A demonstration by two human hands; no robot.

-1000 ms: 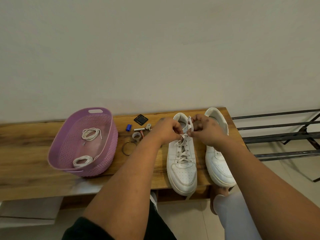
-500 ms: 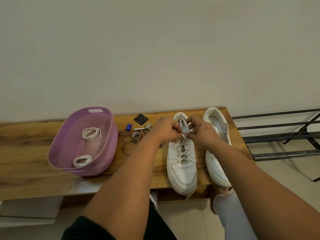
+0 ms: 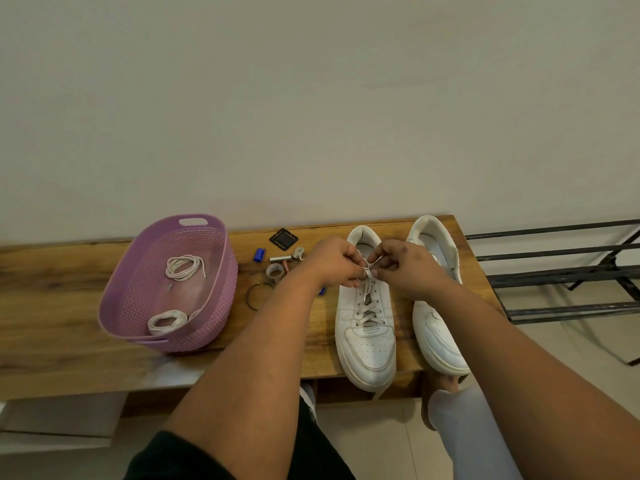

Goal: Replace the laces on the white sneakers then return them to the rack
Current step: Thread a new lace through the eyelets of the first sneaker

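Head view looks down on a wooden surface (image 3: 62, 306) set against a pale wall. Two white sneakers stand on it side by side, toes toward the person and poking just past the near edge. The left sneaker (image 3: 367, 327) is laced up its lower eyelets; the right sneaker (image 3: 438, 317) stands just beside it, partly covered by the forearm.

Both hands meet over the upper eyelets of the left sneaker. The left hand (image 3: 334, 261) has its fingers curled, pinching the white lace (image 3: 367, 271) near the tongue. The right hand (image 3: 403, 263) also has curled fingers pinching the same lace, a thin strand running between the two hands.

Left of the sneakers sits a purple woven basket (image 3: 211, 306) holding two coiled white laces, one near its far end (image 3: 183, 267) and one near its near end (image 3: 167, 321). Between basket and hands lie small odds and ends: a black square piece (image 3: 283, 238), a blue cap (image 3: 259, 255), a metal tube (image 3: 280, 258) and a thin ring (image 3: 252, 296).

A black metal rack (image 3: 561, 275) stands on the floor to the right of the surface.
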